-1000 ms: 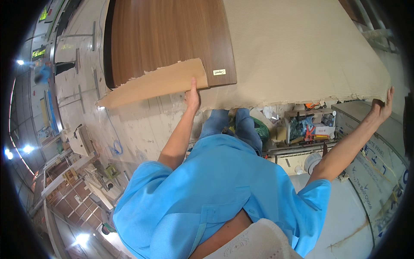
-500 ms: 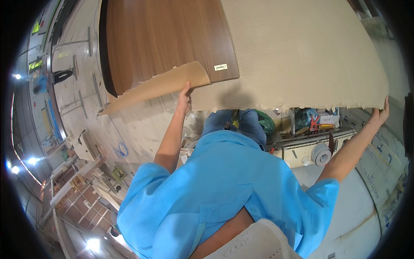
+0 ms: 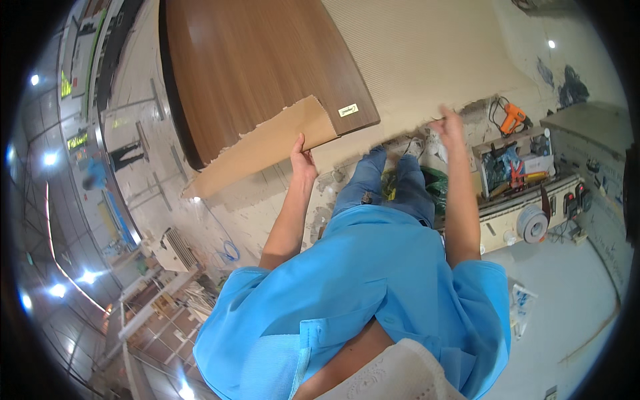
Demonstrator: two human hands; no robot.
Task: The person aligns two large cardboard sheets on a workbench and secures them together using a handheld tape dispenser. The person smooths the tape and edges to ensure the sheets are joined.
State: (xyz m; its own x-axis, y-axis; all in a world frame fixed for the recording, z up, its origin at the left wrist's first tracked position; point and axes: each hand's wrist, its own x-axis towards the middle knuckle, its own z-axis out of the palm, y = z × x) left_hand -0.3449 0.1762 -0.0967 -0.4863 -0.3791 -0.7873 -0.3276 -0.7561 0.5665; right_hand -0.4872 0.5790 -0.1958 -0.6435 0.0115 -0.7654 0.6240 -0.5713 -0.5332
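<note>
A brown wood-grain panel point(image 3: 267, 60) with dark edges and a small pale label point(image 3: 348, 110) lies ahead of me. Beside it spreads a ribbed corrugated cardboard sheet point(image 3: 413, 53). A torn-edged cardboard flap point(image 3: 273, 137) folds up over the panel's near edge. My left hand point(image 3: 304, 159) is closed on the lower edge of this cardboard flap, thumb on top. My right hand point(image 3: 450, 127), slightly blurred, is over the near edge of the corrugated sheet, fingers apart, with nothing visible in it.
An orange power tool point(image 3: 513, 119) with a cable lies at the right. Nearer stands an open tool box point(image 3: 517, 167) with hand tools, a tape roll point(image 3: 533, 223) beside it. Large pale boards point(image 3: 587, 147) stand at the far right. My legs point(image 3: 373, 180) are below the sheet.
My right hand has let go of the corrugated sheet's right corner and come inward to the left. The sheet sits lower, uncovering the orange tool. My left hand keeps its hold.
</note>
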